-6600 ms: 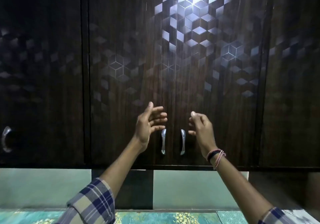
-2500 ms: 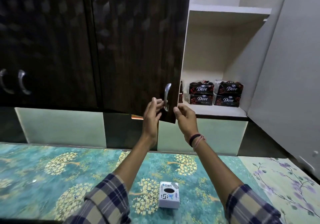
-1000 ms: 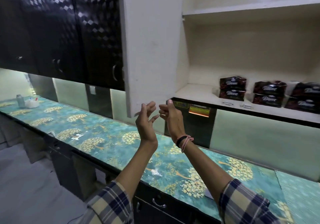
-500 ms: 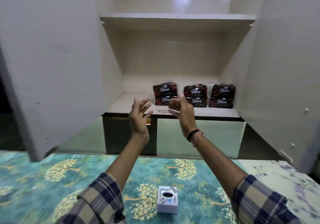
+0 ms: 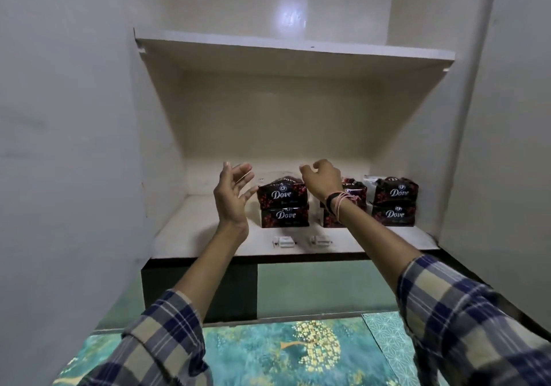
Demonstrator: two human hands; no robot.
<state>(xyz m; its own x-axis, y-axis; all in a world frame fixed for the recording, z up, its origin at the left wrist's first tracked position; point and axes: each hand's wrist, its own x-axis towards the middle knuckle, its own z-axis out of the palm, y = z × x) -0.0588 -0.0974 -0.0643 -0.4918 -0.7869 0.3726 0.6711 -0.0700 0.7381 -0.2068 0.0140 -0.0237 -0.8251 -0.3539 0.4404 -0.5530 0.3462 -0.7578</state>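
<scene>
The left stack of packs [image 5: 283, 204] stands on the lower shelf [image 5: 193, 230], between the left grip [image 5: 234, 198] and the right grip [image 5: 320, 178]. The middle stack [image 5: 356, 193] sits behind the right grip's wrist, the right stack [image 5: 393, 204] further right. Two catches [image 5: 283, 242] lie nearer than both grips, at the shelf's front; the worktop [image 5: 268, 353] lies below.

Home kitchen, likely — open wall cabinet [image 5: 268, 117] over floral-lined counter [image 5: 268, 359], Dove packs [image 5: 283, 204] inside.

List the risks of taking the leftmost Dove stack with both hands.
1. The top pack is only stacked on the lower pack, so gripping just one may tip or drag the other.
2. The right hand hangs in front of the middle stack, so its wrist may knock that stack.
</scene>
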